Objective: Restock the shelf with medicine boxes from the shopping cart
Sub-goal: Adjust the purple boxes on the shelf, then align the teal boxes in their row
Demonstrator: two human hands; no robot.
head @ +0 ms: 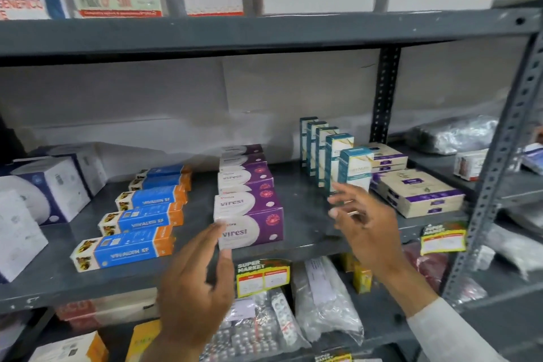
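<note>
Both hands are empty with loose, open grips, the left hand [197, 282] at the front purple Viresi box [249, 228] and the right hand [364, 226] beside the front teal box [355, 167] on the shelf [308, 209], apparently straightening rows; next means fetching more from the unseen cart.

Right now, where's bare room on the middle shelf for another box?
Bare grey shelf runs between the blue-and-orange Vivalyn boxes and the purple-and-white Viresi boxes; a wider patch lies between Viresi and the upright teal boxes. Crowded at the beige-and-purple boxes, far right.
</note>
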